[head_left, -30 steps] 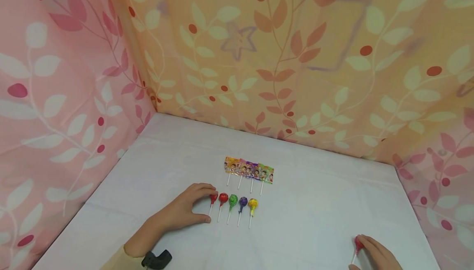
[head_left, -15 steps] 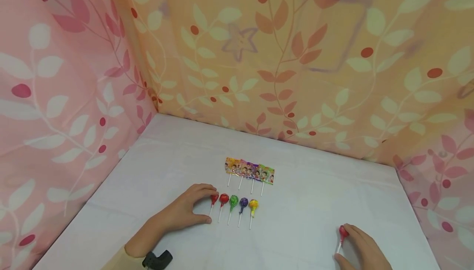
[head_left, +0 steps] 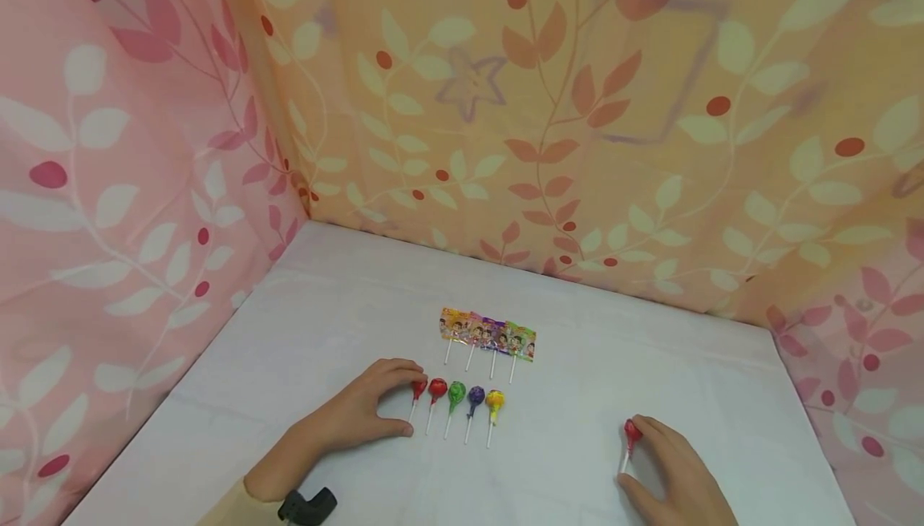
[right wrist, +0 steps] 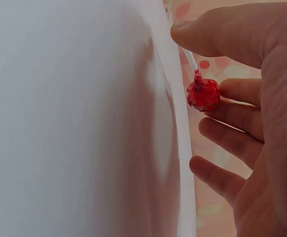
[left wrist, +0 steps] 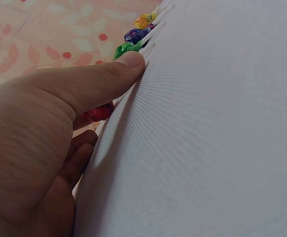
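Observation:
Five or so wrapped lollipops lie in a row on the white cloth in the head view. At the row's left end my left hand (head_left: 354, 410) holds a red lollipop (head_left: 419, 390), fingertips at the candy and thumb by the stick's lower end. To its right lie another red lollipop (head_left: 437, 388), a green lollipop (head_left: 456, 394), a purple lollipop (head_left: 476, 398) and a yellow lollipop (head_left: 494, 402). Off to the right, my right hand (head_left: 674, 466) grips a pinkish-red lollipop (right wrist: 204, 95), its fingers against the candy and its thumb at the stick's end.
Behind the row, several lollipops in flat printed wrappers (head_left: 488, 333) overlap side by side, sticks toward me. Floral cloth walls (head_left: 404, 125) enclose the back and both sides of the white tabletop (head_left: 346, 285). A black strap (head_left: 309, 505) circles the left wrist.
My right hand has moved left and a little farther from me, carrying the pinkish-red lollipop toward the row. The left hand and the row have stayed in place.

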### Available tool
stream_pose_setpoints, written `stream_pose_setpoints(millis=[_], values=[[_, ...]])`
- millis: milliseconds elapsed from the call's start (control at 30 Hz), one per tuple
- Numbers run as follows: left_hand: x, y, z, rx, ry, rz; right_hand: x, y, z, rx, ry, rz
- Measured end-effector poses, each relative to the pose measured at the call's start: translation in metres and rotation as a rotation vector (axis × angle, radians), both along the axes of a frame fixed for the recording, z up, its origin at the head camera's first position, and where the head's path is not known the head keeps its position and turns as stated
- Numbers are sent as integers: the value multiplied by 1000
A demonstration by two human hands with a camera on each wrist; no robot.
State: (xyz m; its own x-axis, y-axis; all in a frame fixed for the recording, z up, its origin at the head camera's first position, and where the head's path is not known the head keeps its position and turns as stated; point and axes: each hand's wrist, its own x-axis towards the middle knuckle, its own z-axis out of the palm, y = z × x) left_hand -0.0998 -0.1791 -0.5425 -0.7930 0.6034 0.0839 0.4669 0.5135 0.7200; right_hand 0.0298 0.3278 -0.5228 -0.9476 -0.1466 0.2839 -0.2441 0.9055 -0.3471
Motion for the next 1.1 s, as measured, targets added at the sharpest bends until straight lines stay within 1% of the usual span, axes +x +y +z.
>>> stream_pose_setpoints(millis=[133,200,467,567,700,833,967,1100], values=[[0,0,1,1,2,1,-8,-6,-4,-2,44,57],[0,0,2,7,-1,1,-12,-10,-6,-6,53,83],[0,2,2,-5,5,-3,-25,-33,-5,-13,19,141],[1,1,3,3,7,-2,-30,-44,-4,-16,27,174],[1,1,4,17,34,-7,-36,-57,-3,-21,46,214],[1,1,5,23,51,-10,-41,-68,-4,4,30,210],[1,1,4,20,21,-1,-43,-78,-5,31,3,213],[1,0,2,3,7,3,-45,-89,-6,36,-16,230]])
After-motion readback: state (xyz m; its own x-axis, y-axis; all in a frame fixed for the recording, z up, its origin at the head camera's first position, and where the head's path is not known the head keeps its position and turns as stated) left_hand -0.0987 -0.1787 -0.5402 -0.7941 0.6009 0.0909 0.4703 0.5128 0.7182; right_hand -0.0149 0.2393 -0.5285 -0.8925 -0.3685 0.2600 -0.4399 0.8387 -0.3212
